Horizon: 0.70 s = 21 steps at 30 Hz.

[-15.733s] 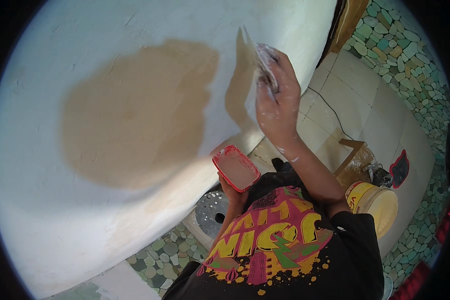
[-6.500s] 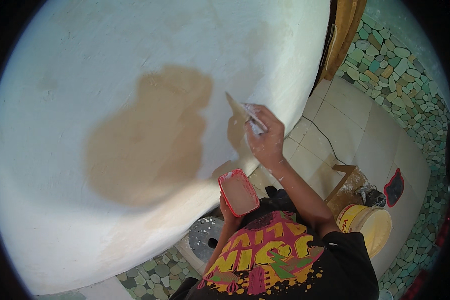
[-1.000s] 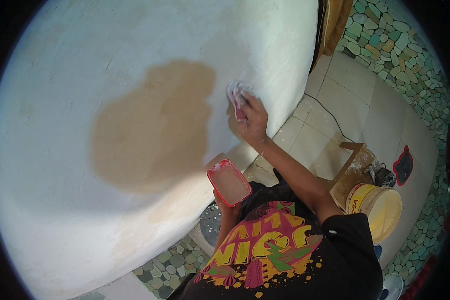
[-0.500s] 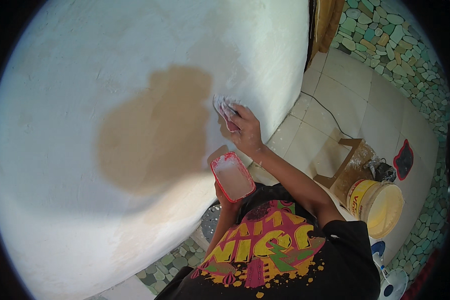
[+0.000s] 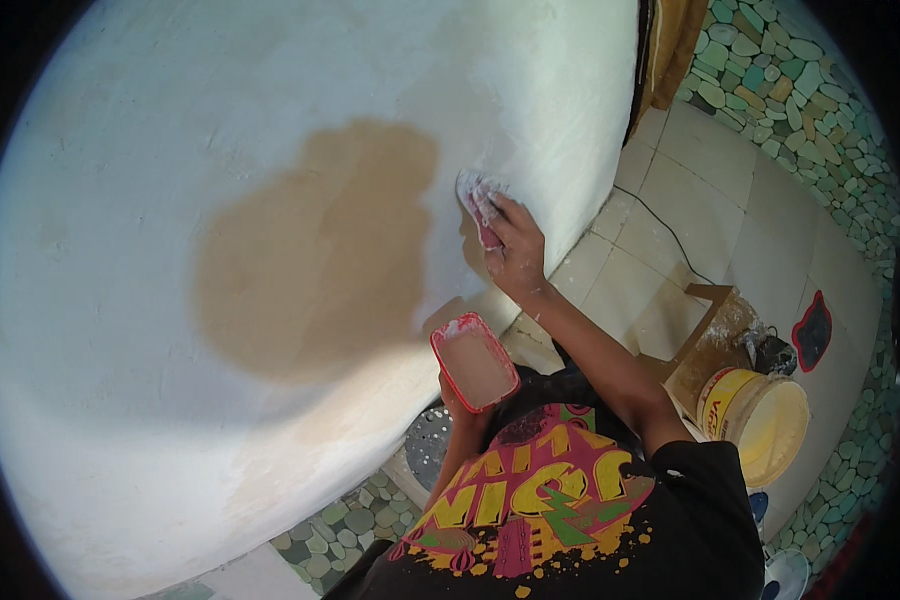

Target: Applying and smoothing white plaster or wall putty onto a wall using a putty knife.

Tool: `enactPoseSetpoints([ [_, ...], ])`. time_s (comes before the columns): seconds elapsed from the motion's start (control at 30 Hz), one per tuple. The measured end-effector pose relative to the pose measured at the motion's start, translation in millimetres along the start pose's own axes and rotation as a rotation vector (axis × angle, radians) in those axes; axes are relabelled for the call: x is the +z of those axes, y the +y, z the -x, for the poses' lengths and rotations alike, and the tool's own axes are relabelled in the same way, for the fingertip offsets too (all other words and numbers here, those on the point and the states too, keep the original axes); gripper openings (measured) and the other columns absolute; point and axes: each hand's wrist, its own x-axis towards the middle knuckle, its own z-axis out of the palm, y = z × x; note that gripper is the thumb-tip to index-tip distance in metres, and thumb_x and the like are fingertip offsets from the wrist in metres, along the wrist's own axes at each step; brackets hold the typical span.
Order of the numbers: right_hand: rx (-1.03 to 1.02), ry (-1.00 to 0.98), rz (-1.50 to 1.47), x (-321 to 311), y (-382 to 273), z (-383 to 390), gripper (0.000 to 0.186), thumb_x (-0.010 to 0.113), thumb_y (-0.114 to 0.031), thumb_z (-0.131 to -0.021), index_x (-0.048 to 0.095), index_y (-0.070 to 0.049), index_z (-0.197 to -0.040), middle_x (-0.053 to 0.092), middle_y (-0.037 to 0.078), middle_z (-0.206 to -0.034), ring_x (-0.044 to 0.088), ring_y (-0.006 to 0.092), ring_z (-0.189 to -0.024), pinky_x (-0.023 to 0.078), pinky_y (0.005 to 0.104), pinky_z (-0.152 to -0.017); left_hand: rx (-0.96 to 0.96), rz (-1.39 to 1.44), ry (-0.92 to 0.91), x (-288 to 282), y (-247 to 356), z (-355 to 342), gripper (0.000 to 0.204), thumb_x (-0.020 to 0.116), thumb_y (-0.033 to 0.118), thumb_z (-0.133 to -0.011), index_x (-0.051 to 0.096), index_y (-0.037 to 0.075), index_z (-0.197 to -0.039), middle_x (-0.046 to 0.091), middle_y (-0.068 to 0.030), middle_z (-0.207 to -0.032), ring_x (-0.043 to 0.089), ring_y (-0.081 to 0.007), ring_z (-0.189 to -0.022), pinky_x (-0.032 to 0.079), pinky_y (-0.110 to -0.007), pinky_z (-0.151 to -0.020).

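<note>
White-smeared, reddish flat tool [image 5: 476, 208] at the white wall [image 5: 100, 300]

Your right hand [image 5: 516, 245] grips it, fingers closed; contact with the wall can't be told. Your left hand [image 5: 454, 398] clasps a red rectangular plastic tub [image 5: 496, 399] of pale paste [image 5: 478, 366]. Lettering marks your black printed T-shirt [image 5: 570, 500] and the round yellow-and-white bucket [image 5: 730, 400]. Beige tiles [image 5: 705, 170] border green stones [image 5: 770, 70].

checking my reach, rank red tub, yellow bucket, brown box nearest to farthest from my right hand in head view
From the right hand:
1. Red tub: below, in left hand
2. Brown box: right, on floor
3. Yellow bucket: farther right, lower
</note>
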Motion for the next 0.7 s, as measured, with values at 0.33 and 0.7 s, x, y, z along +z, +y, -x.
enactPoseSetpoints([
  [0.33,0.135,0.079,0.069,-23.6,-38.4,-76.0,0.043,0.058,0.008,-0.085,0.062,0.007,-0.127,0.064,0.024,-0.127,0.065,0.0358,-0.117,0.050,0.0364,-0.100,-0.078,-0.101,-0.037,12.9,9.6,-8.2,0.061,0.038,0.051,-0.104,0.045,0.011,-0.149,0.057,-0.0121,-0.143,0.058,-0.0330,-0.128,0.048,-0.052,-0.106],
  [0.7,0.230,0.042,-0.216,-44.8,-33.5,-110.3,0.041,0.058,0.008,-0.090,0.061,0.006,-0.130,0.065,0.016,-0.132,0.063,0.0203,-0.119,0.050,0.0311,-0.101,-0.036,-0.072,0.010,22.8,10.4,-0.7,0.064,0.039,0.054,-0.103,0.043,0.012,-0.151,0.056,-0.0124,-0.144,0.057,-0.0333,-0.129,0.047,-0.053,-0.107],
])
